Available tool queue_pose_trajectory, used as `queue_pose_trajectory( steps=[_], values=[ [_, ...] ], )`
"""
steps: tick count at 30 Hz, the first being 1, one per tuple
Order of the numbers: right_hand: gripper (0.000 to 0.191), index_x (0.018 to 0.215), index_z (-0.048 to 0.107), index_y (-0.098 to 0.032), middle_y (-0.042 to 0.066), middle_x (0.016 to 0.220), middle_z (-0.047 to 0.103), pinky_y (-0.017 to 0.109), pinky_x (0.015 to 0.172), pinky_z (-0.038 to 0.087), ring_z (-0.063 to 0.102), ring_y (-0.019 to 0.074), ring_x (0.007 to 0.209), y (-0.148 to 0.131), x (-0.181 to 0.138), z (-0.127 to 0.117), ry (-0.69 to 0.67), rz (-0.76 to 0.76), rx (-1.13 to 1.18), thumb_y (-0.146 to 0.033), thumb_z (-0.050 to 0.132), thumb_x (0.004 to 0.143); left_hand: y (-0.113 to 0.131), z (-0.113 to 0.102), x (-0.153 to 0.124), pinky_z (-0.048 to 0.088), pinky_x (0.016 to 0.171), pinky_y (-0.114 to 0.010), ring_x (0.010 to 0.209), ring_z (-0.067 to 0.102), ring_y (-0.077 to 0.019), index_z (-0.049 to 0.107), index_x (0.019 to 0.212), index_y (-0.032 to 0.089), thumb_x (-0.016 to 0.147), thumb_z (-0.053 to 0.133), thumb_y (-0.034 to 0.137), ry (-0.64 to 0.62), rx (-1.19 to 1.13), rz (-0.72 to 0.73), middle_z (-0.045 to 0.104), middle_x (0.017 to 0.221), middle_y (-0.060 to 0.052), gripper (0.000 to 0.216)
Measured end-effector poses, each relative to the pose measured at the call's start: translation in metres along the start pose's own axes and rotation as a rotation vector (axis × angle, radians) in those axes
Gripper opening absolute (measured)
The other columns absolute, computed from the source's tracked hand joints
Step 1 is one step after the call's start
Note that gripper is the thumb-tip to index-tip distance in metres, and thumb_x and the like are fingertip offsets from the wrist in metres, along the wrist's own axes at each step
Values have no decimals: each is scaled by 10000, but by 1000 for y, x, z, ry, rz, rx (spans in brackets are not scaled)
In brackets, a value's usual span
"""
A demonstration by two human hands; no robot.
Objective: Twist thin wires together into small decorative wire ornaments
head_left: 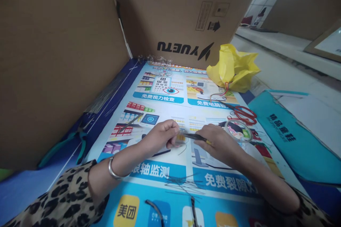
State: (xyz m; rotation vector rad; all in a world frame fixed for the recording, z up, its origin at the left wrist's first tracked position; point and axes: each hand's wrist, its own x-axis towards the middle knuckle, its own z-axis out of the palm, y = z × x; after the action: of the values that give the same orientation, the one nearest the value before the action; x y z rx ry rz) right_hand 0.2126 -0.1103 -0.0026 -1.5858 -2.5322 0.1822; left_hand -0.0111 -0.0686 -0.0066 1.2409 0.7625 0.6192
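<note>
My left hand (163,135) is closed in a pinch over the printed poster, its thumb and fingertips on a thin wire (183,146) with a loose curved end. In my right hand (218,144) is a pair of pliers (195,136) with dark, narrow jaws and a bit of yellow handle showing. Their tips point left at the wire, close to my left fingertips. Whether the jaws grip the wire is too small to tell. Below both hands, a loose bunch of thin dark wires (183,183) lies on the poster (170,221).
Cardboard panels (170,14) stand behind and at left. Teal-handled pliers (81,145) and straight wires (106,95) lie left. At right are red-handled scissors (246,114), a tape roll (227,127), crumpled yellow paper (233,67) and a teal box (282,138). Black strips (156,207) lie in front.
</note>
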Motion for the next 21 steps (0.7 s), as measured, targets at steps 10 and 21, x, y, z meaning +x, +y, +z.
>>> queue_pose_trajectory(
  steps=[10,21],
  values=[
    [257,791,535,-186,56,812,576,302,687,388,520,189,794,-30,-3,2,50,197,265,-367,390,902,-1,8,-5,414,549,-218,497,509,-68,439,789,184,870,434,328,213,204,191,531,606,55,165],
    [243,820,496,-192,56,862,549,318,717,388,503,189,824,-47,-6,6,92,258,408,-363,353,916,-2,13,-14,414,592,-221,612,554,-101,496,745,186,825,458,153,420,784,592,580,632,26,94]
  ],
)
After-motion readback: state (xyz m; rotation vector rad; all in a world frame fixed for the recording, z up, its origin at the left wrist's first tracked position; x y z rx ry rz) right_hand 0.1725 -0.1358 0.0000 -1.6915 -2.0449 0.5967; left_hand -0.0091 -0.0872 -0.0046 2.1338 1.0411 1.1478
